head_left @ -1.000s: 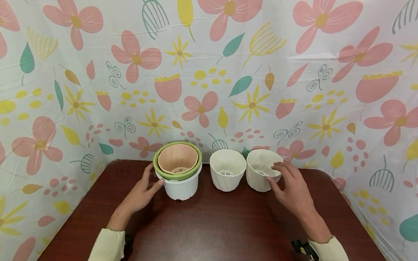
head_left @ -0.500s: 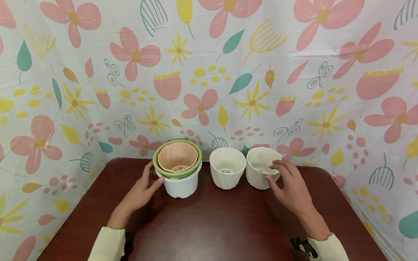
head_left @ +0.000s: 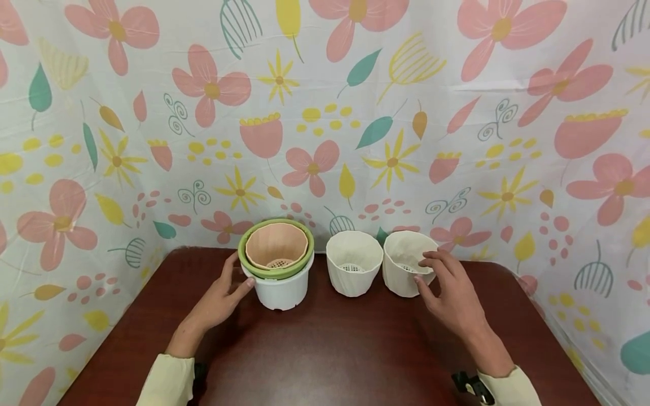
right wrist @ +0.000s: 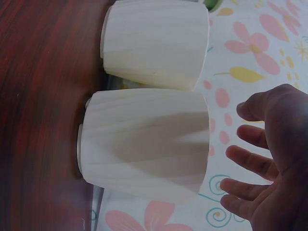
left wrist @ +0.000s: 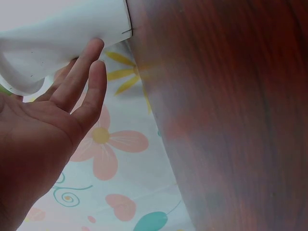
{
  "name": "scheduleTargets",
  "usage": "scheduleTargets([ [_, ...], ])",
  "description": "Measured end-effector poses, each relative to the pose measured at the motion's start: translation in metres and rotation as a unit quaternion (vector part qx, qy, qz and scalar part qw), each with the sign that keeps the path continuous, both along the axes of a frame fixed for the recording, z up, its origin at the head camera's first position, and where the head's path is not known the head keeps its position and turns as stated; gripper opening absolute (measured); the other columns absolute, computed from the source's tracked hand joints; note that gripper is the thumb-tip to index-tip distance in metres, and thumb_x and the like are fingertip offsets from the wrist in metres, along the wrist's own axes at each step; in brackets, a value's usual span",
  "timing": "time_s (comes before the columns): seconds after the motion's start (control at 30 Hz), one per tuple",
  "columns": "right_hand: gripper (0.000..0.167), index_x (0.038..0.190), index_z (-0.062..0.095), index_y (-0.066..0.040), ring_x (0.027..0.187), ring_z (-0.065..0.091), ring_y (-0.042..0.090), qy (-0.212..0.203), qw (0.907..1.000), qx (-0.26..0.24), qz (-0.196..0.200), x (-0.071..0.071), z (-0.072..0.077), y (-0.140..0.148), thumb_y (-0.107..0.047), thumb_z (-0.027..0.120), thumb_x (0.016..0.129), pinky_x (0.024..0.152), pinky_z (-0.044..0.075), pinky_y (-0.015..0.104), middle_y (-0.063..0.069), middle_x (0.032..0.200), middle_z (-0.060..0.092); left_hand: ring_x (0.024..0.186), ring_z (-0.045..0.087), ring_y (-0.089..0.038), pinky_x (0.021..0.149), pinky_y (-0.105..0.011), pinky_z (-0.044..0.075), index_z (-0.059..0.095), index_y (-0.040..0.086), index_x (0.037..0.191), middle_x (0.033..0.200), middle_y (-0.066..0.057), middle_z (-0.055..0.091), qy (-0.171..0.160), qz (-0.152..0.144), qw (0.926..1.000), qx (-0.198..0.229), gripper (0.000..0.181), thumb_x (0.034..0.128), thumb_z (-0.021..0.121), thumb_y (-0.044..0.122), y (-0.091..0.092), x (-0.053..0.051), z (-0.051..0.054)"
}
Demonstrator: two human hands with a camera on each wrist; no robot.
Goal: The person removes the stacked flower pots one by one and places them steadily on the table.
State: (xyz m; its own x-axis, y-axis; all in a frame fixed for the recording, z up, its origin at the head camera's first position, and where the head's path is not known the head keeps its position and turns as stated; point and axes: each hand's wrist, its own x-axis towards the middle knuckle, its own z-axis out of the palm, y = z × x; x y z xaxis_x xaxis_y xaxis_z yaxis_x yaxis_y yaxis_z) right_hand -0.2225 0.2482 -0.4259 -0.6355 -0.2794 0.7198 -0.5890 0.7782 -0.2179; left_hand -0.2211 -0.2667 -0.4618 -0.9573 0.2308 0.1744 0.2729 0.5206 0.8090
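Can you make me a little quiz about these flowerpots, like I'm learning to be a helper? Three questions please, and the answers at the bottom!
1. Pick one. What colour is the innermost pot in the stack of pots?
a) green
b) peach
c) white

2. True or false? The middle cream pot stands between the stack and the other cream pot.

3. Fill in the missing word. The hand by the stack is the person's ____ hand.

Key:
1. b
2. True
3. left
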Motion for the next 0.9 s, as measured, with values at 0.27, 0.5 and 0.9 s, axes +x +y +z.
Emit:
scheduleTargets([
  [0.27,0.030,0.110,0.069,0.000,0.119,0.059,0.038,0.005,1.0000,-0.002,0.004,0.0017,-0.0016,-0.0008,-0.007,0.084,0.085,0.099,0.043,0.044,0.020,0.127,0.064,0.126,0.066,-0.034,0.106,-0.060,0.051,0.007,0.033,0.168,0.148,-0.017,0.052,-0.005,0.000,1.0000,0.001,0.078,0.1103,0.058,0.045,-0.0002,0.0020,-0.0012],
  [0.5,0.031,0.112,0.070,-0.001,0.123,0.059,0.038,0.006,0.9999,-0.003,0.009,0.0024,0.0000,-0.0020,-0.008,0.084,0.086,0.110,0.038,0.031,0.018,0.128,0.064,0.127,0.065,-0.034,0.106,-0.059,0.051,0.006,0.033,0.168,0.148,-0.017,0.051,-0.009,0.002,1.0000,-0.002,0.079,0.1101,0.057,0.046,-0.0003,0.0020,-0.0021],
  [0.9,0.032,0.113,0.070,-0.001,0.124,0.059,0.039,0.026,0.9991,-0.012,0.031,0.0026,0.0061,-0.0075,-0.006,0.084,0.084,0.117,0.032,0.023,0.018,0.128,0.065,0.126,0.065,-0.035,0.106,-0.059,0.051,0.005,0.032,0.168,0.148,-0.018,0.051,-0.005,0.000,1.0000,0.002,0.078,0.1105,0.057,0.045,-0.0004,0.0014,0.0004],
])
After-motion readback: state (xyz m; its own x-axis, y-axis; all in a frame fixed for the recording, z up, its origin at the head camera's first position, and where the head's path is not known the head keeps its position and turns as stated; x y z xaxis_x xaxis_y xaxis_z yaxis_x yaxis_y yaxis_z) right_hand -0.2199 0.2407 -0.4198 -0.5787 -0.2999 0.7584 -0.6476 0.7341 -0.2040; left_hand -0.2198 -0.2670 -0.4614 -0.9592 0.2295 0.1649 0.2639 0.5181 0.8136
